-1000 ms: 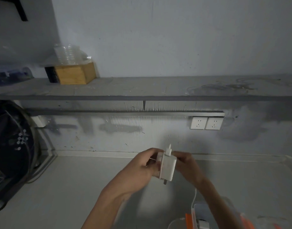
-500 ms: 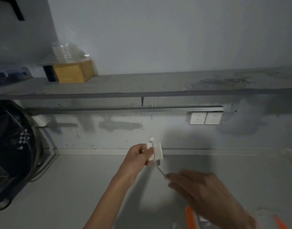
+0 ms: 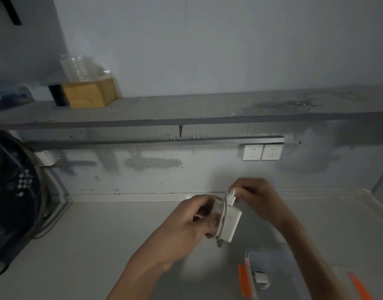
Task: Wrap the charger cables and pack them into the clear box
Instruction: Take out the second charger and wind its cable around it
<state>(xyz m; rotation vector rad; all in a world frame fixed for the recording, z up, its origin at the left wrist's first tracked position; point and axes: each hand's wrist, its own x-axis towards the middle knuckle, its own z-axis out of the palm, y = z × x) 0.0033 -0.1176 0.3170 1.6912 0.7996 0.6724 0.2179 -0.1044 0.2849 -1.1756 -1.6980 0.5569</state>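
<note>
Left hand (image 3: 192, 221) is clamped round the white charger (image 3: 229, 224) with cable loops over it, right hand (image 3: 255, 198) pinching the plug end (image 3: 232, 194) at the charger's top, and the clear box (image 3: 270, 276) sits below-right of the charger, nearer the right hand.

White charger (image 3: 230, 224), orange-latched clear box (image 3: 272, 263)
</note>
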